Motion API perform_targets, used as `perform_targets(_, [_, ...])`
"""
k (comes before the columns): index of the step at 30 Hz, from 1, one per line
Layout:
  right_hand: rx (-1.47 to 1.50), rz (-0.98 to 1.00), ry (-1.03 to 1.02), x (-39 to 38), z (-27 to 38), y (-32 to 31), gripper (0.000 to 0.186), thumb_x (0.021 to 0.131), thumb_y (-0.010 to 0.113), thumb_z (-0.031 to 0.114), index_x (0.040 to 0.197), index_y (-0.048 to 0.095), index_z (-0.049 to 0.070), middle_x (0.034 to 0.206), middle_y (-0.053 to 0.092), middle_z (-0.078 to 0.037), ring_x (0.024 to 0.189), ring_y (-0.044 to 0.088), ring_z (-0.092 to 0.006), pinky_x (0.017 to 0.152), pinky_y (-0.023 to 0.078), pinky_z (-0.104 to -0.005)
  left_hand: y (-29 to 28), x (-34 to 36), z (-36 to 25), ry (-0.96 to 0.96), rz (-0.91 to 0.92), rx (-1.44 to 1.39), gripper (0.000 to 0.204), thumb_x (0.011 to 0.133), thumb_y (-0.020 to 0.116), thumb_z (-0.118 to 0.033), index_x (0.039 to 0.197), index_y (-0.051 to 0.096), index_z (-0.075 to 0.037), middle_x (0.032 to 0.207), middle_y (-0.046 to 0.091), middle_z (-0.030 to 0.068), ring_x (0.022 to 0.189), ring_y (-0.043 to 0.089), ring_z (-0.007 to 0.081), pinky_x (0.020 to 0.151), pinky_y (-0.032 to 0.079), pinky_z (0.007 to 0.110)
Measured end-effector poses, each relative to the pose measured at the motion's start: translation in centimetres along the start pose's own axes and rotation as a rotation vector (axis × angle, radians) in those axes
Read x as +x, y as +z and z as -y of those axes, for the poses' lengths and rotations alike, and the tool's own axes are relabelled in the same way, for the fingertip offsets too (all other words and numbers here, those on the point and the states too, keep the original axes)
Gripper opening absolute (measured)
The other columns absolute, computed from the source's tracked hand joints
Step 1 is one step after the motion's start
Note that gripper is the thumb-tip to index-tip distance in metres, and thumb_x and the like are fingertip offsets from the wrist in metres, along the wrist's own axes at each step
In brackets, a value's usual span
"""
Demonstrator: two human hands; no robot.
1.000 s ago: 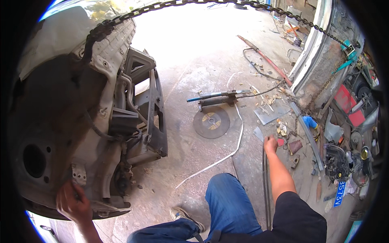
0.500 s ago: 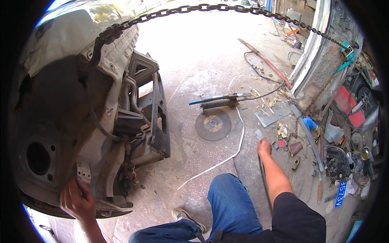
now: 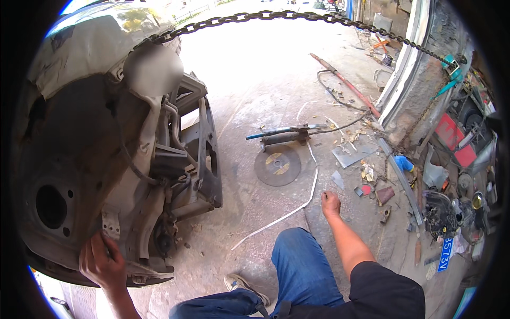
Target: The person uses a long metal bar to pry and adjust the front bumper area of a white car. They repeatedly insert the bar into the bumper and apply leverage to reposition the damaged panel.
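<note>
My left hand [image 3: 101, 260] is closed at the lower edge of a small pale metal plate with holes [image 3: 110, 224], pinching it against the dark inner panel [image 3: 79, 154] of a stripped car body. My right hand [image 3: 330, 204] hangs over the floor with its fingers curled. A small dark spot shows at its fingertips, but what it holds, if anything, I cannot make out. Just beyond that hand a small grey sheet-metal piece [image 3: 337, 179] lies on the floor. To its left rests a large dark cutting disc [image 3: 278, 166] under a blue-handled hydraulic pump [image 3: 284, 135].
A heavy chain [image 3: 265, 17] stretches from the car to a teal hook [image 3: 451, 74] by the pillar. White strapping [image 3: 281, 220] lies across the floor. Scrap, a metal strip [image 3: 401, 181] and a blue plate [image 3: 445, 256] crowd the right side. A red ram [image 3: 350, 85] lies farther off.
My right hand has drawn back toward me and left, away from the grey sheet-metal piece, which stays on the floor. My left hand remains at the plate with holes.
</note>
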State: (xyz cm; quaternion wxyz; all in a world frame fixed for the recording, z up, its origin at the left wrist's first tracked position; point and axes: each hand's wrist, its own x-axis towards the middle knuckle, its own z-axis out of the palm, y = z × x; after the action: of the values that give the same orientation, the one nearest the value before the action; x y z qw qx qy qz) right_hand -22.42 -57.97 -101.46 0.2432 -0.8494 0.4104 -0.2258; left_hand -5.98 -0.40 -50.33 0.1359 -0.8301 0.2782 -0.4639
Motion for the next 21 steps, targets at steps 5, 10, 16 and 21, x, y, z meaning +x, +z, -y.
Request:
perform_targets(5, [0.038,0.037,-0.068,-2.8,1.8,0.3,0.023,0.098,0.073,0.032,0.104,0.078,0.01,0.105,0.072,-0.018,0.099,0.069,-0.0411,0.088,0.057,-0.0509,0.1,-0.1,0.1,0.011,-0.017,0.009,0.011,0.098,0.068,-0.008,0.103,0.072,0.0,0.089,0.073,0.0166,0.077,0.071,0.0385,0.067,0.058,0.048])
perform_targets(10, [0.021,0.169,-0.147,-5.5,3.4,0.2,0.027,0.1,0.07,0.037,0.103,0.076,0.012,0.104,0.073,-0.017,0.096,0.072,-0.04,0.084,0.059,-0.0504,0.2,-0.2,0.1,-0.016,-0.02,-0.02,0.01,0.098,0.068,-0.007,0.102,0.071,0.001,0.092,0.072,0.0193,0.079,0.071,0.041,0.069,0.057,0.051])
perform_targets(16, [-0.03,0.277,-0.24,-7.7,4.5,0.4,0.026,0.101,0.069,0.036,0.109,0.068,0.011,0.105,0.074,-0.017,0.095,0.073,-0.0428,0.08,0.06,-0.0551,0.4,-0.4,0.2,-0.001,-0.054,0.001,0.011,0.098,0.067,-0.01,0.103,0.072,-0.001,0.092,0.073,0.0161,0.078,0.072,0.0385,0.069,0.058,0.049])
perform_targets(21, [-0.034,0.319,-0.224,-8.5,4.5,1.0,0.025,0.1,0.07,0.035,0.108,0.068,0.011,0.104,0.072,-0.017,0.095,0.072,-0.0431,0.082,0.059,-0.0548,0.4,-0.3,0.2,0.0,-0.051,-0.018,0.011,0.098,0.068,-0.01,0.102,0.072,-0.001,0.09,0.073,0.0162,0.077,0.071,0.0388,0.068,0.057,0.049])
